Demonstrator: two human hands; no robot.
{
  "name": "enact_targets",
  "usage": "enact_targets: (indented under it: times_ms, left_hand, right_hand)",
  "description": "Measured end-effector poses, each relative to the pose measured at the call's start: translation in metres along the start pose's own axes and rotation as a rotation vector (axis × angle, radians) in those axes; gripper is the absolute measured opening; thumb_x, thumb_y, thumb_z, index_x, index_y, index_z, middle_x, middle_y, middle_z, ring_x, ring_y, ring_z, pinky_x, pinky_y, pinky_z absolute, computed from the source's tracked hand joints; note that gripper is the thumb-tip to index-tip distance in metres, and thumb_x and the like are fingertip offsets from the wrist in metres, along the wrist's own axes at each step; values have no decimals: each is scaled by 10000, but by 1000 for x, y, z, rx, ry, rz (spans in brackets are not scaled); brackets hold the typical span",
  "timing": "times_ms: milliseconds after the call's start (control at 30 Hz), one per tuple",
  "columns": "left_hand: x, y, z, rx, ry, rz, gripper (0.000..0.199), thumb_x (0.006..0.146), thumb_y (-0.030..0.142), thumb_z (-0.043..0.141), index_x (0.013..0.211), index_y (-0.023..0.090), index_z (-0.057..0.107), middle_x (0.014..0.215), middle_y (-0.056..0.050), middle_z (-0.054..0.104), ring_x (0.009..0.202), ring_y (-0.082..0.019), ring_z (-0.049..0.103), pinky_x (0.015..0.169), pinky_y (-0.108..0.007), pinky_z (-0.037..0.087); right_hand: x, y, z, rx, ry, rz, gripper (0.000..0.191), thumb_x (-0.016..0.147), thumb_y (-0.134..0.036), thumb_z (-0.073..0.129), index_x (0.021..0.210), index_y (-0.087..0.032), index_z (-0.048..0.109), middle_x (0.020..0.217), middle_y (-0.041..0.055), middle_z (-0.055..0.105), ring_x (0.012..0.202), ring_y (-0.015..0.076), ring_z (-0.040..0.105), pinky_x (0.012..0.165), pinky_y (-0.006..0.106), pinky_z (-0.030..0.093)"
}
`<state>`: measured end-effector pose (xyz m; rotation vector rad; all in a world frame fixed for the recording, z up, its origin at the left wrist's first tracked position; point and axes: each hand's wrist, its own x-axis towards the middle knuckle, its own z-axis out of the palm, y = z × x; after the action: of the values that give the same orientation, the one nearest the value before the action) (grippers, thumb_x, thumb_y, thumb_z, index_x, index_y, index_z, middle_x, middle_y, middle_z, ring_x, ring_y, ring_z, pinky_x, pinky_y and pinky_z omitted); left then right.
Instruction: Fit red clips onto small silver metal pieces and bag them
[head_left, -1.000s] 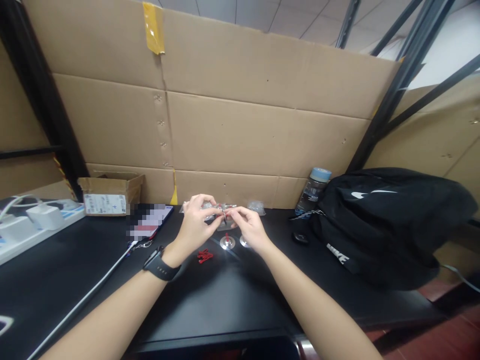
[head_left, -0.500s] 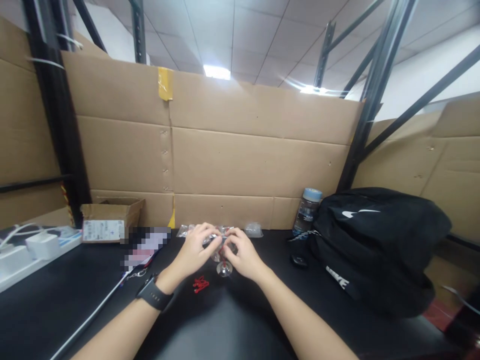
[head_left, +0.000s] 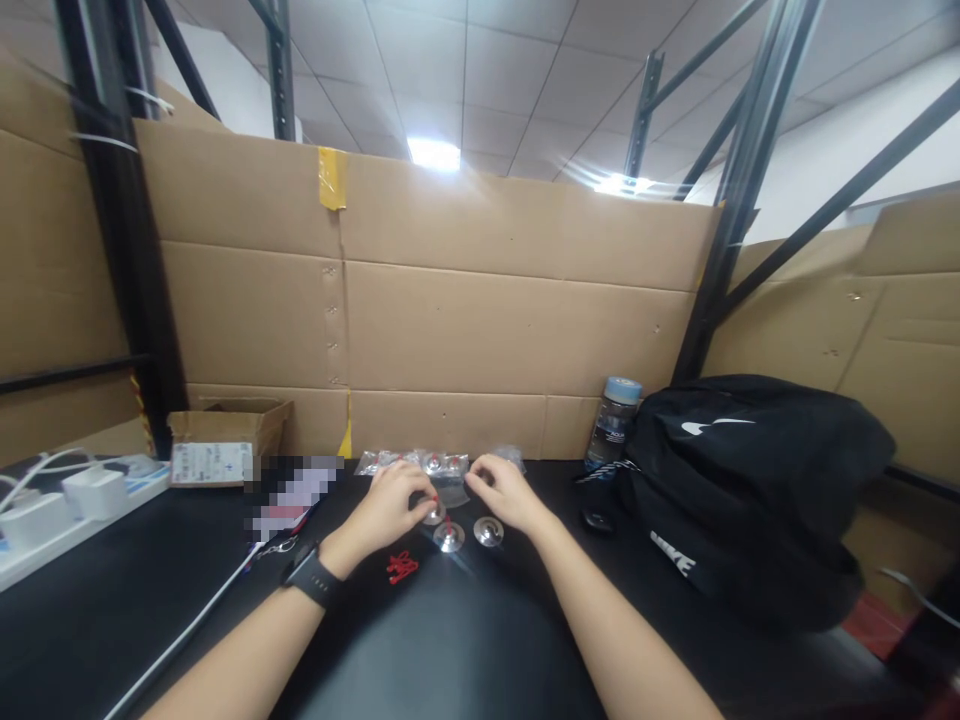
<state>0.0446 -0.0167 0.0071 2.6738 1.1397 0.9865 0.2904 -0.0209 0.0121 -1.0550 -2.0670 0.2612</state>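
My left hand point(head_left: 397, 500) pinches the red cord of a shiny, domed metal disc that looks like a finger cymbal point(head_left: 434, 515). Its fingers partly cover that disc. Two more finger cymbals lie on the black table: one with a red cord point(head_left: 449, 538) just in front, the other point(head_left: 488, 531) below my right hand. By its fingertips, my right hand point(head_left: 504, 490) has the edge of a small clear plastic bag point(head_left: 453, 493), thumb and forefinger close together. A bundle of red cord point(head_left: 402, 568) rests to the left of the cymbals.
Several clear packets point(head_left: 433, 463) lie along the cardboard wall point(head_left: 450, 330). At right are a bottle point(head_left: 613, 425), a black bag point(head_left: 750, 500) and a small black object point(head_left: 597, 521). An open carton point(head_left: 217, 455), a power strip point(head_left: 146, 487) and a white cable point(head_left: 187, 625) occupy the left.
My hands have moved apart, the right one shifting right. Two more metal discs now show, one at my left fingertips and one below my right hand.
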Motion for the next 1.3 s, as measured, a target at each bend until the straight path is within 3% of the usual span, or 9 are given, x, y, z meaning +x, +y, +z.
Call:
enact_targets:
  times_ms: [100, 200, 300, 533, 700, 833, 1000, 1133, 1300]
  left_hand:
    - [-2, -6, -4, 73, -4, -50, 93, 889, 321, 637, 889, 285, 723, 1004, -10, 732, 1049, -258, 587, 933, -400, 339]
    - [-2, -10, -8, 118, 6, -86, 103, 909, 330, 611, 912, 289, 705, 993, -7, 734, 1031, -256, 596, 892, -388, 325]
    - [-2, -12, -10, 150, 32, -106, 126, 926, 339, 581, 918, 285, 695, 982, -16, 734, 1023, -258, 602, 875, -379, 323]
    - [1, -7, -13, 85, 79, -168, 133, 913, 354, 585, 915, 281, 696, 982, -6, 749, 1026, -251, 639, 891, -369, 368]
    - [4, -3, -7, -151, 126, -271, 170, 874, 396, 614, 896, 250, 697, 939, -12, 763, 933, -233, 692, 862, -338, 456]
    - [6, -5, 7, -449, 119, -286, 196, 856, 388, 627, 895, 205, 687, 913, -48, 768, 891, -229, 715, 858, -342, 512]
    - [7, -4, 17, -599, 138, -262, 218, 872, 397, 629, 925, 190, 672, 932, -66, 768, 895, -230, 729, 873, -360, 543]
    - [6, -2, 18, -559, 152, -302, 221, 857, 401, 648, 930, 194, 674, 916, -60, 776, 890, -238, 737, 869, -367, 549]
    - [5, 0, 18, -496, 144, -317, 218, 863, 409, 633, 912, 203, 682, 906, -50, 782, 879, -237, 742, 893, -369, 539]
  right_hand:
    - [-3, 12, -12, -71, -158, 57, 219, 822, -285, 714, 1021, -200, 679, 852, -2, 672, 677, 122, 564, 638, 227, 419]
    - [-7, 6, -3, -137, -358, 23, 366, 756, -389, 785, 1076, -232, 704, 891, 2, 700, 722, 141, 599, 636, 226, 404]
    - [-9, -12, 17, -250, -416, -42, 215, 797, -338, 737, 976, -219, 724, 869, 19, 713, 772, 163, 626, 662, 237, 391]
    - [-12, -25, 32, -242, -306, -28, 23, 832, -198, 637, 841, -193, 658, 853, 35, 701, 768, 160, 626, 662, 235, 394]
    - [-4, -22, 28, 155, -41, 148, 80, 894, -245, 564, 839, -191, 587, 813, 23, 699, 689, 144, 655, 661, 238, 477]
    - [0, -25, 31, 419, 80, 236, 151, 889, -341, 590, 845, -201, 553, 823, 28, 703, 722, 173, 702, 671, 271, 537]
    - [-2, -29, 38, 550, 82, 239, 214, 853, -410, 649, 881, -211, 575, 985, 42, 685, 769, 167, 707, 625, 259, 554]
    - [-3, -32, 40, 677, 59, 296, 291, 836, -460, 671, 914, -198, 572, 941, 48, 683, 739, 176, 722, 583, 253, 561]
    - [-2, -34, 37, 812, 37, 353, 431, 809, -460, 709, 1164, -248, 590, 1117, 55, 647, 687, 152, 729, 585, 263, 581]
